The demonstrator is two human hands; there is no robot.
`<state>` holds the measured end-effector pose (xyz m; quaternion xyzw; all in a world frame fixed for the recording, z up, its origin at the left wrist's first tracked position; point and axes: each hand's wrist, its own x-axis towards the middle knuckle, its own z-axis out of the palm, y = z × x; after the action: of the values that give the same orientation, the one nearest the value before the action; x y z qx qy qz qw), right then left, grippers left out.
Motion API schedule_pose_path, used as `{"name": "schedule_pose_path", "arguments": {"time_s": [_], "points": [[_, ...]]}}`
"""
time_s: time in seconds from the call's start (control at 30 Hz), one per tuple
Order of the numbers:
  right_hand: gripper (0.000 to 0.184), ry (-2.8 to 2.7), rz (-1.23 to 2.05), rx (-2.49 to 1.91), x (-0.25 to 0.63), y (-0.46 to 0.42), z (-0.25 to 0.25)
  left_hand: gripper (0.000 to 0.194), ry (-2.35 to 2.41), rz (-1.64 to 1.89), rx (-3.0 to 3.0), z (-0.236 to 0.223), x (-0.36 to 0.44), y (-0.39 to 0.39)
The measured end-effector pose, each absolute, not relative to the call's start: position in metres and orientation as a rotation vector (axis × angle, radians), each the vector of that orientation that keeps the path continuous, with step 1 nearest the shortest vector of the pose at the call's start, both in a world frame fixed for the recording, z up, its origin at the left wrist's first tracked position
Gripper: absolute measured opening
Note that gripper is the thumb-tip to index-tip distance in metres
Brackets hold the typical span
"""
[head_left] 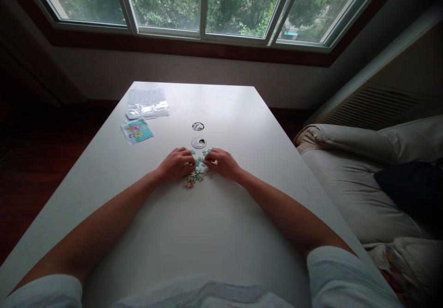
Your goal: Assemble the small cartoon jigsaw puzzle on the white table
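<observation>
A small pile of jigsaw puzzle pieces [199,173], green, white and pink, lies loose on the white table [207,234]. My left hand [176,163] rests at the pile's left side, its fingers curled down onto a puzzle piece. On the right side, my right hand [223,164] has its thumb and forefinger pinched together on a piece, forming a small ring. Both hands' fingertips are close to each other and partly hide the pieces beneath. Just beyond the hands is a round metal grommet [198,142] set in the tabletop.
A second round hole [198,126] is farther back. At the table's far left lie a clear plastic bag [148,104] and a colourful picture sheet [137,131]. A pale sofa [342,174] stands to the right; windows [166,3] are ahead.
</observation>
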<state>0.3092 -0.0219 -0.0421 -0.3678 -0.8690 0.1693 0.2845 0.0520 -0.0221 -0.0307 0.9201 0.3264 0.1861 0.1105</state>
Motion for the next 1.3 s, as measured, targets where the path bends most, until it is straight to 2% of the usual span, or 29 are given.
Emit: {"name": "schedule_pose_path", "arguments": {"time_s": [0.2,0.47,0.73,0.97,1.3], "points": [[0.019,-2.046,0.559,-1.224,0.324,-0.005,-0.046,0.019,0.906,0.591,2.686,-0.028,0.054,-0.025],[0.023,-2.071,0.709,-1.161,0.323,0.001,-0.055,0.022,0.879,0.621,2.68,-0.032,0.056,-0.024],[0.029,-2.013,0.62,-1.274,0.329,0.006,-0.052,0.026,0.913,0.637,2.705,-0.038,0.055,-0.021],[0.026,-1.891,0.508,-1.48,0.34,0.016,-0.055,0.017,0.877,0.651,2.691,-0.031,0.058,-0.027],[0.023,-1.869,0.542,-1.465,0.343,0.021,-0.056,0.021,0.904,0.639,2.661,-0.034,0.058,-0.024]]}}
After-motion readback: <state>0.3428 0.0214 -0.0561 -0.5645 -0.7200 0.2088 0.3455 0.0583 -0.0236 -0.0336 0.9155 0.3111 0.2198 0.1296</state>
